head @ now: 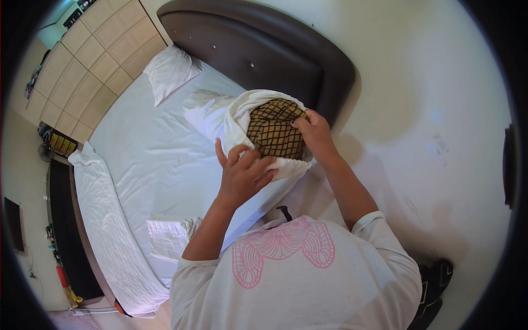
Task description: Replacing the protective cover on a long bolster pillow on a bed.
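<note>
A pillow with a tan and black lattice pattern (276, 132) shows through the open end of a white pillowcase (210, 113), which covers its far part. My right hand (317, 134) pinches the patterned fabric and the case's edge at the right of the opening. At the near side of the opening, my left hand (243, 173) has its fingers bent over the white hem, index or little finger raised; whether it grips the cloth is hard to tell. The pillow and case are held over the near corner of the bed, close to the headboard.
White sheet (144, 152) covers the bed below a dark padded headboard (264, 49). Another white pillow (171, 72) lies at the far head end. Folded white cloth (169, 235) rests near my left forearm, and a white blanket (115, 247) lies along the foot end. A bare wall stands right.
</note>
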The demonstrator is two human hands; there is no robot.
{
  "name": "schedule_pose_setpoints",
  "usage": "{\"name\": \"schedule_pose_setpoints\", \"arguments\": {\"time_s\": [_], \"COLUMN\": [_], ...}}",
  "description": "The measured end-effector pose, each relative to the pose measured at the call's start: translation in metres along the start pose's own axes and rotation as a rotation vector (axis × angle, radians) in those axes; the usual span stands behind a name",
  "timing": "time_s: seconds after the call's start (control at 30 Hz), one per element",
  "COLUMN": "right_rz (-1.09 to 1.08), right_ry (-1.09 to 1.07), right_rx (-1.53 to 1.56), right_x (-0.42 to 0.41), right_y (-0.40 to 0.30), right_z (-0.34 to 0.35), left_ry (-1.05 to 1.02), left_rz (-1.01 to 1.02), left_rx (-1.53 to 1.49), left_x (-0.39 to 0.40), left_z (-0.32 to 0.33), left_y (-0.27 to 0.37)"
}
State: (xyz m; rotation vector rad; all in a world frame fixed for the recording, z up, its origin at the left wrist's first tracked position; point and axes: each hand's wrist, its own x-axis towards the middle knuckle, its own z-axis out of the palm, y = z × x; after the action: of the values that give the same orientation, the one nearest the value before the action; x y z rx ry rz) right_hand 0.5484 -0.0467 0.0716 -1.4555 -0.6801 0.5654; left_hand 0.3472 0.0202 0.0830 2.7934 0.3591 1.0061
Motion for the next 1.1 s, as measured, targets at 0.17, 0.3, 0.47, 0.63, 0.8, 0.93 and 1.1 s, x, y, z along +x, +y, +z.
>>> {"name": "schedule_pose_setpoints", "arguments": {"time_s": [0.17,0.3,0.47,0.63,0.8,0.93,1.1], "right_rz": [0.120,0.028,-0.058,-0.140,-0.121,-0.204,-0.521], "right_ry": [0.021,0.007,-0.043,-0.127,-0.193,-0.270,-0.468], "right_rx": [0.243,0.021,-0.113,-0.240,-0.002,-0.205,-0.665], "right_x": [0.011,0.005,-0.002,-0.007,-0.033,-0.049,-0.046], "right_y": [-0.035,-0.047,-0.038,-0.022,-0.043,-0.045,-0.023], "right_z": [-0.015,-0.017,-0.023,-0.032,-0.036,-0.043,-0.049], "left_ry": [-0.139,-0.214,-0.028,0.237,0.146,-0.046,-0.184], "left_rz": [-0.132,-0.272,-0.463,-0.334,-0.483,-0.682,-0.386], "left_rx": [0.175,0.125,-0.218,-0.181,-0.091,-0.045,-0.584], "left_x": [-0.049,-0.072,-0.048,0.017,0.020,-0.019,-0.001], "left_z": [0.022,0.055,0.039,0.029,0.061,0.085,0.058], "left_y": [-0.020,-0.034,-0.046,-0.032,-0.086,-0.117,-0.105]}}
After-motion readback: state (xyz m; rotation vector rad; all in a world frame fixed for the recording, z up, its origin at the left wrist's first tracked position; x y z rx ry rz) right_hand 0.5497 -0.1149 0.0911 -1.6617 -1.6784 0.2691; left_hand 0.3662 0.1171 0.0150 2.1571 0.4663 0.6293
